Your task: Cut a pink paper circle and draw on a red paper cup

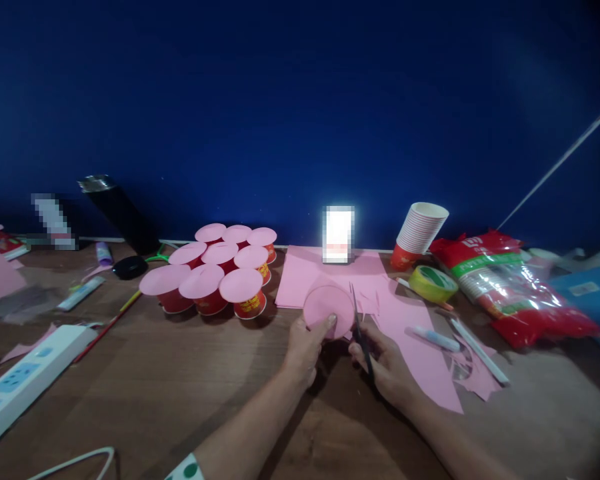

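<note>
My left hand (305, 347) pinches a round piece of pink paper (329, 307) by its lower edge, thumb on top. In my right hand (380, 363) is a pair of dark scissors (363, 343), its blades pointing up beside the circle's right edge. Whether the blades touch the paper I cannot tell. Behind the circle lie pink sheets (297, 270), and another pink sheet (417, 360) stretches to the right under my right hand. To the left stand several red paper cups (250, 305) in rows, each topped with a pink paper disc (241, 285).
A stack of paper cups (420, 230) leans at the back right, near a tape roll (433, 283) and a red bag of cups (510, 287). A lit phone (339, 233) stands against the blue wall. At left are a power strip (30, 380) and a black flask (123, 217).
</note>
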Action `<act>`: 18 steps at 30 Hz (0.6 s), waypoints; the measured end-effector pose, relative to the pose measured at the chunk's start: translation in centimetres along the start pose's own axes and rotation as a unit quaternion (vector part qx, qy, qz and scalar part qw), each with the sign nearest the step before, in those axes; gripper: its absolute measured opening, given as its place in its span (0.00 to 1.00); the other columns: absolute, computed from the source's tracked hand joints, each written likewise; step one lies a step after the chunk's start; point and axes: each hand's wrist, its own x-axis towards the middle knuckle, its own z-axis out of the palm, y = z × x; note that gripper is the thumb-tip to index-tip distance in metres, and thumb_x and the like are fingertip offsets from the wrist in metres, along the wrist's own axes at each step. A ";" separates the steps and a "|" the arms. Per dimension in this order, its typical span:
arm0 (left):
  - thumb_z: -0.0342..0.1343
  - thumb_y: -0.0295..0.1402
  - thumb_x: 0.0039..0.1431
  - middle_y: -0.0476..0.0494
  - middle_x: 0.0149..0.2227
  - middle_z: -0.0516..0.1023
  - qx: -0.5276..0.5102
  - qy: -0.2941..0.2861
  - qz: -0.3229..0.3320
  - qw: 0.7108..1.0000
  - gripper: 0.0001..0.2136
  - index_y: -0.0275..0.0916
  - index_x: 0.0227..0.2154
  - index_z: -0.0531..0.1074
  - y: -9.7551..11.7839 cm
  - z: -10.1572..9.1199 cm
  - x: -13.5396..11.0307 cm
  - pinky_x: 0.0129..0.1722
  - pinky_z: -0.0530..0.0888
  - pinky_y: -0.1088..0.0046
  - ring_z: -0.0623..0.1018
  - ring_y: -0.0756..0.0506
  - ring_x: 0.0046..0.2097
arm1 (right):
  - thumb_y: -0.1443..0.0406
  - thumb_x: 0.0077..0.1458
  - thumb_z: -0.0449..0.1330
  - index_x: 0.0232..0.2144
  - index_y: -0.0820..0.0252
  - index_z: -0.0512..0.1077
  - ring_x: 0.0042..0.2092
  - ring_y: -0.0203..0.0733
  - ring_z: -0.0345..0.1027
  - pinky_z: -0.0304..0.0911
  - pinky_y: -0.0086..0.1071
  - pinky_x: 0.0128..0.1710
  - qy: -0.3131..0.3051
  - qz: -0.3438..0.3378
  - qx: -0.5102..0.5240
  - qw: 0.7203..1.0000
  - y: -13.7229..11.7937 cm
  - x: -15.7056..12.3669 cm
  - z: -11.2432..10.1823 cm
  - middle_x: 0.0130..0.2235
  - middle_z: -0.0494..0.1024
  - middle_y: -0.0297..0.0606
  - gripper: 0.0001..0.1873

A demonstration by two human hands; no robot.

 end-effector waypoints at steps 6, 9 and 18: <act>0.70 0.38 0.40 0.37 0.32 0.81 -0.001 -0.008 -0.006 1.000 0.22 0.29 0.36 0.76 0.0 0.0 -0.1 0.34 0.76 0.69 0.79 0.45 0.31 | 0.55 0.55 0.60 0.49 0.59 0.70 0.30 0.35 0.64 0.64 0.25 0.28 0.001 0.011 0.009 1.000 -0.1 0.1 0.1 0.32 0.70 0.36 0.21; 0.69 0.38 0.40 0.38 0.31 0.81 0.002 -0.010 -0.006 1.000 0.21 0.29 0.36 0.77 0.0 -0.1 -0.1 0.34 0.76 0.70 0.79 0.46 0.30 | 0.55 0.55 0.60 0.49 0.59 0.70 0.29 0.35 0.63 0.64 0.25 0.28 0.003 0.006 0.008 1.000 -0.1 0.1 0.0 0.31 0.70 0.35 0.21; 0.70 0.37 0.38 0.39 0.31 0.81 0.007 0.004 -0.001 1.000 0.21 0.30 0.36 0.77 0.2 0.1 -0.1 0.33 0.75 0.72 0.79 0.46 0.30 | 0.56 0.55 0.60 0.47 0.59 0.71 0.28 0.34 0.61 0.65 0.27 0.30 0.008 0.002 -0.005 1.000 -0.3 0.1 0.0 0.31 0.70 0.34 0.20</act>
